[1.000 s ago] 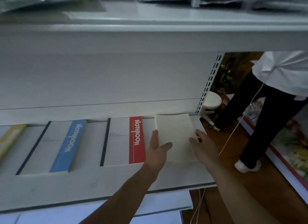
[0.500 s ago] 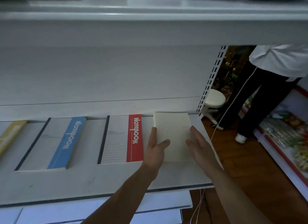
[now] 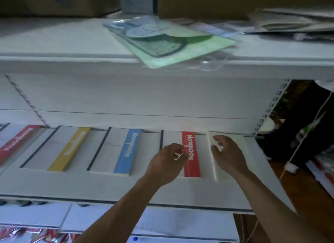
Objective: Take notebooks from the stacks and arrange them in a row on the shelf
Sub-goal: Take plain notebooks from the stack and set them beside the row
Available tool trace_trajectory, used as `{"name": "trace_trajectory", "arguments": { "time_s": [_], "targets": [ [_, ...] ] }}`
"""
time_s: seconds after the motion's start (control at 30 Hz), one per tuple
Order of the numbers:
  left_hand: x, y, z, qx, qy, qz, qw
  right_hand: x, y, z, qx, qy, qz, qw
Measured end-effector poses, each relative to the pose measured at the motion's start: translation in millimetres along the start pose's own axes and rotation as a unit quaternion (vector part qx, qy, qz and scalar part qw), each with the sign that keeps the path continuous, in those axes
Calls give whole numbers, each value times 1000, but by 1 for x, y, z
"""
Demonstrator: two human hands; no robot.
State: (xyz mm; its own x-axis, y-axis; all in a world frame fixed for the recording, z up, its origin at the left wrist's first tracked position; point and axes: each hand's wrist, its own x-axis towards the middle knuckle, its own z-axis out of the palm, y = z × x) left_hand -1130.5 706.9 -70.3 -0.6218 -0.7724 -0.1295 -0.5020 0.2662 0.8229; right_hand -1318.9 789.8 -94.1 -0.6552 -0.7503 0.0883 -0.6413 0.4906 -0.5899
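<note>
Five notebooks lie rowed on shelf, row seemingly complete; right hand over cream notebook and left hand half-curled, empty.

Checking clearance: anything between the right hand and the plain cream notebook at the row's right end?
Nothing visible. The right hand is directly over the cream notebook, which lies flat on the shelf beside the red-band notebook. The left hand is over that one, off to the side.
</note>
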Motion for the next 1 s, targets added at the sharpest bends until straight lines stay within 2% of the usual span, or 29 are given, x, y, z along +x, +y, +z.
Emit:
{"name": "trace_trajectory", "arguments": {
  "time_s": [0.1, 0.17, 0.23, 0.47, 0.67, 0.8, 1.0],
  "targets": [
    [-32, -35, -79, 216, 75, 12, 973, -1, -71, 41, -37, -47, -61, 996],
    [-56, -68, -132, 295, 114, 0, 949, -7, -127, 74, -61, -82, -111, 989],
    [-85, -106, -184, 325, 148, -33, 933, -19, -191, 110, -79, -111, -164, 977],
    [-224, -221, -345, 367, 248, -183, 878, -105, -409, 238, -79, -186, -333, 921],
    [-318, -289, -438, 355, 335, -270, 830, -183, -545, 318, -65, -232, -442, 864],
    [-348, -340, -479, 316, 368, -303, 820, -214, -614, 367, -51, -247, -476, 843],
    [-350, -429, -573, 290, 372, -339, 814, -230, -717, 464, -57, -257, -514, 817]
  ]
}}
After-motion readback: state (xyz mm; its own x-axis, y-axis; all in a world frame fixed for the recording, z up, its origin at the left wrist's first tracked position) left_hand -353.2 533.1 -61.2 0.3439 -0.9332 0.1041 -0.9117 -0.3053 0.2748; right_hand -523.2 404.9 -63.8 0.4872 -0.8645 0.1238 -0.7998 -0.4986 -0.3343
